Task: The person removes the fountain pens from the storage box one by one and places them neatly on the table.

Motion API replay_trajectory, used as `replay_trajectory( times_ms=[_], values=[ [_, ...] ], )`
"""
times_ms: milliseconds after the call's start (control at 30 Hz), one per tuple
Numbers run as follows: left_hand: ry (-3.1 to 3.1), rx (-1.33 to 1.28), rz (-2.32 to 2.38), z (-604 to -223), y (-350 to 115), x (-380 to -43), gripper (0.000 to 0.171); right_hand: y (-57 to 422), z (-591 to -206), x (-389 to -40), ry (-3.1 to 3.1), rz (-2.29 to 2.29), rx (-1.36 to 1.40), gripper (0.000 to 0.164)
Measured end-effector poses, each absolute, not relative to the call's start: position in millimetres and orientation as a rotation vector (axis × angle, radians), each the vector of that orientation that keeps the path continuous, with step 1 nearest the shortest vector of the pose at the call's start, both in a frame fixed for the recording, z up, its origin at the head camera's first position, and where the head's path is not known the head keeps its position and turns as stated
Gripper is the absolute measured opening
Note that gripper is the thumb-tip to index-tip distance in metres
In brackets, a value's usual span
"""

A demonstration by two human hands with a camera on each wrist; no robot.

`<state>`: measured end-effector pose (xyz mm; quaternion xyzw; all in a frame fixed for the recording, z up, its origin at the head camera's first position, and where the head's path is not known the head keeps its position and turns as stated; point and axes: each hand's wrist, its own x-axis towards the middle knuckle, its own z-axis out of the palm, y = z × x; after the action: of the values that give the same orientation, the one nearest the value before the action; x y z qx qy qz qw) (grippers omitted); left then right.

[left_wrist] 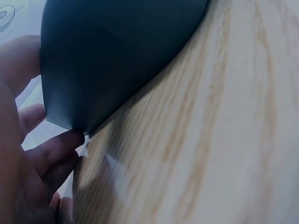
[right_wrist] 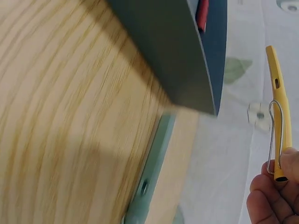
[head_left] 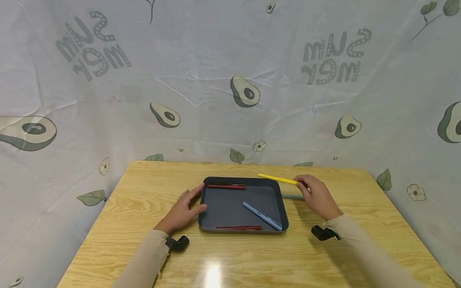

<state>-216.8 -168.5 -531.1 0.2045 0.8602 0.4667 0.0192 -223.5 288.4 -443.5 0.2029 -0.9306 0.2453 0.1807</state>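
A dark grey rectangular tray [head_left: 230, 231] stands on the table. My left hand [head_left: 182, 211] holds its left side, thumb over the rim and fingertips against the outer wall [left_wrist: 107, 60]. My right hand [head_left: 314, 196] pinches a yellow pen [head_left: 277, 179] near its cap end, above the tray's back right corner. In the right wrist view, the yellow pen [right_wrist: 275, 93] shows a wire clip and a small window. Inside the tray lie a red pen [head_left: 226, 187] along the back, another red pen [head_left: 239, 228] at the front, and a slanted light blue pen [head_left: 261, 216].
A green pen [right_wrist: 156, 161] lies on the wooden table [head_left: 234, 258] just right of the tray, partly beneath my right hand in the head view. Behind the table hangs a pale printed cloth [head_left: 209, 132]. Each wrist wears a black strap device [head_left: 177, 243].
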Motion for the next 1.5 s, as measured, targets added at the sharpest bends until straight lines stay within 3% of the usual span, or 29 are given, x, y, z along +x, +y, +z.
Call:
replay_trajectory(
  times_ms=[500,1500],
  values=[
    [2.661,0.593,1.427,-530.0,-168.7,-215.9,0.074,351.6,-461.2,-213.1,-2.649,0.67,0.479,0.02],
    [2.646,0.642,1.47,-522.8,-167.3,-214.8,0.073,369.5,-468.1,-220.6,-2.761,0.679,0.52,0.018]
  ],
)
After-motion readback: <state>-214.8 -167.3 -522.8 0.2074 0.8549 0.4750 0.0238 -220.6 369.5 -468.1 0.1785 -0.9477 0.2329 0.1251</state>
